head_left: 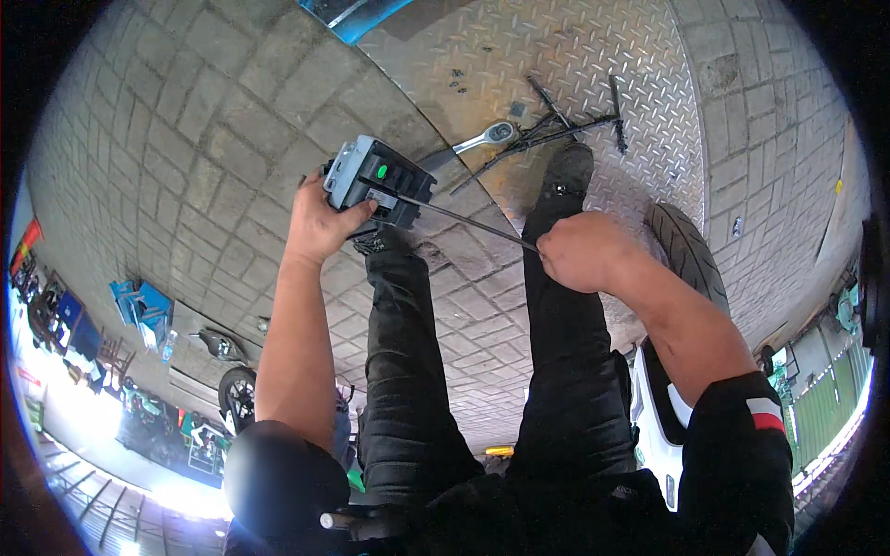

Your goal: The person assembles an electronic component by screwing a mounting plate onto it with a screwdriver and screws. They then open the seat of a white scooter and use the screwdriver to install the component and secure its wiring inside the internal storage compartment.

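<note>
My left hand (322,219) is closed on a boxy black electrical unit (394,178), which has a grey metal side and a green oval sticker. The thumb presses on a white label on its face. My right hand (584,252) is wrapped round one end of a long thin metal rod (468,221) that looks like a screwdriver shaft. Any handle is hidden inside the fist. The rod's far end meets the black unit beside my left thumb, though its exact contact is too small to make out.
A ratchet wrench (487,136) and a thin black metal frame (556,130) lie on the diamond-pattern metal plate (640,56). Several small dark screws (457,82) lie near them. A tyre (686,250) stands right of my black shoe (567,169). Grey paving bricks (222,120) surround the plate.
</note>
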The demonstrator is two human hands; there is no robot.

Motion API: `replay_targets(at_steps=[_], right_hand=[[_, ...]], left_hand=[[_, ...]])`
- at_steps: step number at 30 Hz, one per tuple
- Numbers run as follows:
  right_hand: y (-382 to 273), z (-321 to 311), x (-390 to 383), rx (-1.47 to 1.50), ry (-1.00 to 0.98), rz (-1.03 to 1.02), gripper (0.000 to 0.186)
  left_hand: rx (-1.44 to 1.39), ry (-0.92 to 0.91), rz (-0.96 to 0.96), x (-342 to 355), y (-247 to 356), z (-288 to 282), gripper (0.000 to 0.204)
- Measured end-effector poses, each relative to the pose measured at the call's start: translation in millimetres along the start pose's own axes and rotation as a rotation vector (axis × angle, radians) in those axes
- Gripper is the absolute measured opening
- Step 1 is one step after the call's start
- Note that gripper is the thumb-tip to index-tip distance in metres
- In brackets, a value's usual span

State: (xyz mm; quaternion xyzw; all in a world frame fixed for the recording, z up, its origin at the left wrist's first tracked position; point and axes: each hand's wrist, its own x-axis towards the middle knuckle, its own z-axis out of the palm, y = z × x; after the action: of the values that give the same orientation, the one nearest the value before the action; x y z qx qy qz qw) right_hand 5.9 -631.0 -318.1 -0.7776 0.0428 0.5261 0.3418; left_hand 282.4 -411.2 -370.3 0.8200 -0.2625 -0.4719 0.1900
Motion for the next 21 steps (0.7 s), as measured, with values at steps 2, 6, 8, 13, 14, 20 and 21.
replay_targets(at_steps=[2, 6, 8, 13, 14, 20, 21], right_hand=[[-1.9, 3.0, 2.5, 0.104, -0.003, -0.088, 0.029], [10.8, 56.9, 24.5, 0.299, 0.171, -0.215, 0.030], [2.0, 63.0, 26.5, 0.284, 0.183, -0.155, 0.032], [-1.6, 52.8, 14.6, 0.298, 0.143, -0.085, 0.032], [-1.7, 52.0, 12.6, 0.302, 0.122, -0.060, 0.032], [10.4, 70.4, 8.8, 0.433, 0.173, -0.141, 0.034], [12.5, 71.9, 7.0, 0.435, 0.177, -0.140, 0.034]], left_hand=[[0.125, -0.036, 0.088, 4.2, 4.3, -4.3, 0.043], [0.159, -0.038, 0.086, 10.0, 8.8, -8.3, 0.043], [0.051, -0.088, 0.074, 10.3, -3.5, -11.8, 0.042], [-0.204, -0.190, -0.149, 8.4, -5.8, -20.2, 0.044], [-0.275, -0.199, -0.207, 8.6, -5.4, -19.7, 0.045], [-0.193, -0.212, -0.142, 15.8, 9.6, -3.5, 0.044], [-0.190, -0.214, -0.139, 16.8, 14.5, -0.2, 0.044]])
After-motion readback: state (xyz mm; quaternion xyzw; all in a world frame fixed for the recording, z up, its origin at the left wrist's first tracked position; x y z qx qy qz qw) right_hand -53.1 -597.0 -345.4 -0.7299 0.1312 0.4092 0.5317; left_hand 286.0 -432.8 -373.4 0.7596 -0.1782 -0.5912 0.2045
